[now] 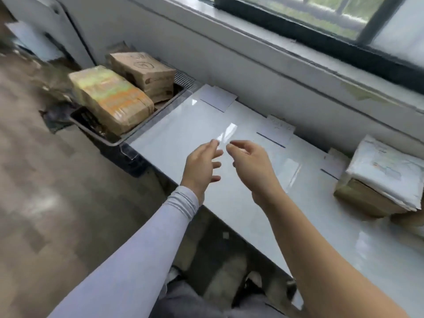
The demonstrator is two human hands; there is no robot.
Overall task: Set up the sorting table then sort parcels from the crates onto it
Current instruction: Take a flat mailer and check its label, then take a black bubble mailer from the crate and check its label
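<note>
Two hands: the left hand [202, 165] and the right hand [251, 167] float side by side over the table, near its middle, and hold nothing.
Left hand grip: fingers loose and spread a little; a pale grey sleeve [146, 246] covers that arm.
Right hand grip: fingers softly bent, thumb and first finger close together, with nothing seen between them; the arm is bare.
Sorting table: the table [183, 134] is white and shiny, and it runs along the wall under the window [321, 12].
Crate: one dark crate [101, 131] sits at the table's end, at 10 o'clock from the hands.
Parcels in crate: two brown parcels. The near parcel [110, 99] is wrapped in clear tape, with orange and green showing through. The far parcel [144, 70] is plain brown with a round stamp on top, too blurry to read.
Parcels on table: at 3 o'clock from the hands sits a white bag parcel [387, 173] on top of a brown box [358, 198].
Paper cards: three white cards lie along the table's far edge, the first card [218, 97] at 12 o'clock, the second card [277, 131] at 2 o'clock, the third card [335, 164] at 3 o'clock. Each has a dark line on its near edge. Any writing is too faint to read.
</note>
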